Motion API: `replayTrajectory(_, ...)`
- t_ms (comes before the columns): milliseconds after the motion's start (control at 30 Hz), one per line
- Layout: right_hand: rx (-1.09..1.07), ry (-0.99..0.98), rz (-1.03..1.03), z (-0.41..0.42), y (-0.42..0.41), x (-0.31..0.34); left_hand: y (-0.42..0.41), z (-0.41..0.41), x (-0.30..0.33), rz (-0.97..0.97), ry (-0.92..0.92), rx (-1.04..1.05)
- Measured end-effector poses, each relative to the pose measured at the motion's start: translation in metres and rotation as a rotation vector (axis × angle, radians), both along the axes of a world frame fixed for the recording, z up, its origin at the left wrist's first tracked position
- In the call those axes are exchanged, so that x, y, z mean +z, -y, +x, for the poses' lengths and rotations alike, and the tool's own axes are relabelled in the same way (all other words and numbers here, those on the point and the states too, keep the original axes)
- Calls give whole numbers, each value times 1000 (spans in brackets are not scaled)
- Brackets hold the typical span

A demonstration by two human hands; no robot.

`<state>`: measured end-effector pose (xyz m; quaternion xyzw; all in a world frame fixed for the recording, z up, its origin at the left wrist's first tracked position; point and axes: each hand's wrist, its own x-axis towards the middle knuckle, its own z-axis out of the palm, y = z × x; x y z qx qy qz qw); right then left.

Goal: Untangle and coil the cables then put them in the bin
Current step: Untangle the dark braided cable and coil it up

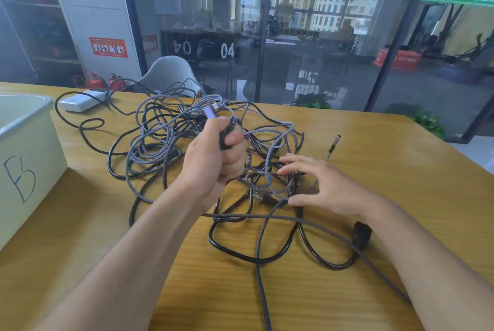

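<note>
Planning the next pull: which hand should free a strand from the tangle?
Probably the right hand: it is open, fingers spread on the tangle. The left hand is shut on a cable bundle.

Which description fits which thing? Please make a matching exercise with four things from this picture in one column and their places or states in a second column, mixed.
Things:
1. left hand
2. right hand
3. bin
4. white adapter

Descriptions:
a. open, fingers spread over the tangle
b. at the table's left edge, marked B
c. closed around a bunch of cable
d. lying at the far left of the table

Pairs: 1-c, 2-a, 3-b, 4-d
</note>
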<state>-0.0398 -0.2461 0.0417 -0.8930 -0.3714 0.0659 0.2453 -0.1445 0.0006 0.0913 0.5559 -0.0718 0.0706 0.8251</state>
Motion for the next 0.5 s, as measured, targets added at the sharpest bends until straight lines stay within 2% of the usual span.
replayTrajectory(133,-68,39,35,15,2,-2,3,1,-1,-20,0,-12)
replayTrajectory(333,-207,174,-30,32,2,-5,8,3,-2,-63,7,-50)
replayTrajectory(500,-80,129,85,15,2,5,5,4,-1,-95,-12,-7)
